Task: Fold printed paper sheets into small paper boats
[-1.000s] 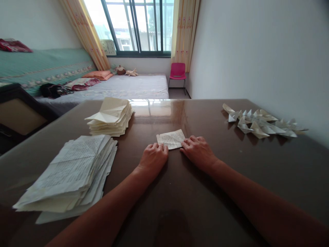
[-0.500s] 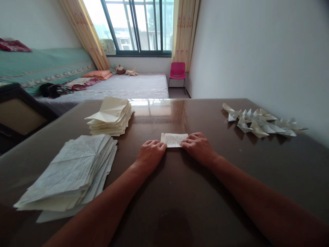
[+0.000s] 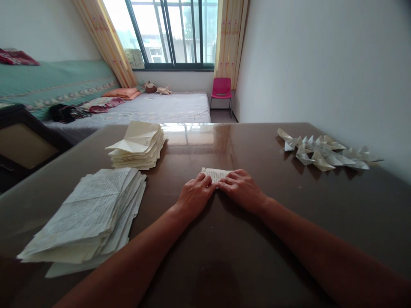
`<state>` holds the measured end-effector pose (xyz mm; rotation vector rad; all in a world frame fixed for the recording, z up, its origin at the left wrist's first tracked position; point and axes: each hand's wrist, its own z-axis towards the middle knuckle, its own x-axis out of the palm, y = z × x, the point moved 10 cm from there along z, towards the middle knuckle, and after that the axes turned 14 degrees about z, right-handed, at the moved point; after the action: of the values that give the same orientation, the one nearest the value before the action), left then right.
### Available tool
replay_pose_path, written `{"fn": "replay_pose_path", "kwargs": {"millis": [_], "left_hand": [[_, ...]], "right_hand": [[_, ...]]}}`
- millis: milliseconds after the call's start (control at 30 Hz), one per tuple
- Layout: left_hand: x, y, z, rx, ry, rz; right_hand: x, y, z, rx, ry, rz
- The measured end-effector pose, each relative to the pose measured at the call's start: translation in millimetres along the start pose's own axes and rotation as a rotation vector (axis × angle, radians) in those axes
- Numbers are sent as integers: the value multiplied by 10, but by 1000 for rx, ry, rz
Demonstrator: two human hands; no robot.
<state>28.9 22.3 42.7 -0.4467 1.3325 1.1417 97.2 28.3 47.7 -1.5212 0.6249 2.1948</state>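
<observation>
A small folded sheet of printed paper (image 3: pixel 215 174) lies on the brown glossy table (image 3: pixel 205 256), in front of me. My left hand (image 3: pixel 195 193) has its fingers closed on the paper's near left edge. On the near right side, my right hand (image 3: pixel 240 188) presses its bent fingers together on the same paper. The fingertips of both hands almost meet at the near edge and hide part of it.
At the left are a stack of printed sheets (image 3: pixel 86 209) and a cream paper stack (image 3: pixel 138 147). Several folded paper shapes (image 3: pixel 321 153) stand at the right. Beyond the table are a bed (image 3: pixel 173 107) and a pink chair (image 3: pixel 221 89).
Both hands have moved inward along the paper's near edge, toward each other, and now cover more of it.
</observation>
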Motion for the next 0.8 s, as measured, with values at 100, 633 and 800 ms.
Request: {"fn": "replay_pose_path", "kwargs": {"millis": [100,633,800], "left_hand": [[-15,-5,-4,10,-3,1],[77,222,-50,-30,-83,-223],[19,175,-92,23,-77,-288]], "right_hand": [[-8,-48,-8,-1,-11,15],[-177,226,-58,-188,-64,36],[-122,114,-44,-139,-32,90]]}}
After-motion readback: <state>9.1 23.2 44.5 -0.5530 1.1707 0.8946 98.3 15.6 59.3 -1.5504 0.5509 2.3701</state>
